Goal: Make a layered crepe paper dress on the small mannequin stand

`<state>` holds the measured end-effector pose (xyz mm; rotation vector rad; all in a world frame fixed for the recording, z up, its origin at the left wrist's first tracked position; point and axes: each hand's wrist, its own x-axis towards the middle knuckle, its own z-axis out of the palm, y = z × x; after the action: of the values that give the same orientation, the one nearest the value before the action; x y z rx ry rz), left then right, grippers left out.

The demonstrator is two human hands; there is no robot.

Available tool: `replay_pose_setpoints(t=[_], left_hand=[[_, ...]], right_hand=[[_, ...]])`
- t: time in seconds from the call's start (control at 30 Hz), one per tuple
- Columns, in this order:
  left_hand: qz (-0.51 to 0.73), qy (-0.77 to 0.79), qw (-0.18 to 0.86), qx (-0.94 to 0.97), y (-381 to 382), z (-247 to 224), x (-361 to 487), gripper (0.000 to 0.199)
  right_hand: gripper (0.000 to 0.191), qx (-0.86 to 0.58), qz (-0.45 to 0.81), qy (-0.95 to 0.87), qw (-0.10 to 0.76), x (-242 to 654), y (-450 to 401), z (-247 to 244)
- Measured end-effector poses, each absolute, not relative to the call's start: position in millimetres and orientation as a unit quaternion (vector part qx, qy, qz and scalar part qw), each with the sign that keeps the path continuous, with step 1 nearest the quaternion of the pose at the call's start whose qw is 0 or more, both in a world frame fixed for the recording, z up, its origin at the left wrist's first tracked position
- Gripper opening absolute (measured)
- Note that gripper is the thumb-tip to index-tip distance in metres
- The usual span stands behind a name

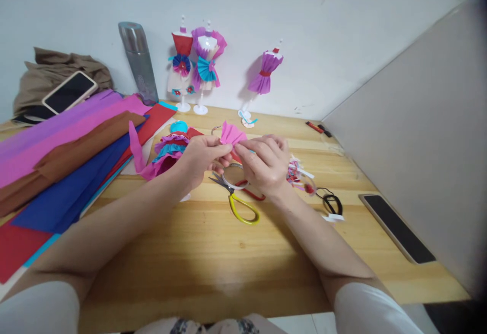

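A small fan of pleated pink crepe paper is pinched between both hands above the table. My left hand grips its lower left edge with thumb and fingertips. On the other side my right hand closes on its gathered base. Beneath the hands lie scissors with one yellow and one red handle, blades pointing left. A roll of tape sits against them, partly covered by my right hand. Left of my left hand rests a bundle of ruffled pink, blue and red crepe paper.
Long sheets of coloured crepe paper cover the table's left side. Mini dress forms in paper dresses and a bottle stand along the wall. Paper scraps, black hair ties and a phone lie to the right.
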<state>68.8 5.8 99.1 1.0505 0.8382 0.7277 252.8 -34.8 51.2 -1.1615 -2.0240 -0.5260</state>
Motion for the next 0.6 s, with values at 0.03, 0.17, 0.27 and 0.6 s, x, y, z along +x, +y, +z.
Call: replay_pose_setpoints(t=[0.03,0.17,0.27,0.6], left_hand=[[0.332,0.377,0.725,0.472,6,100,68,0.023],[0.355,0.348,0.726,0.475,8,101,67,0.021],[0.381,0.353,0.703,0.486,10,101,67,0.020],[0.382,0.349,0.603,0.608,12,98,68,0.018]], right_hand=[[0.025,-0.445,-0.215,-0.787,0.370,252,-35,51],[0.032,-0.461,-0.231,-0.765,0.385,249,-34,52],[0.038,-0.462,-0.228,-0.745,0.424,247,-36,55],[0.046,-0.511,0.396,-0.527,0.552,244,-36,78]])
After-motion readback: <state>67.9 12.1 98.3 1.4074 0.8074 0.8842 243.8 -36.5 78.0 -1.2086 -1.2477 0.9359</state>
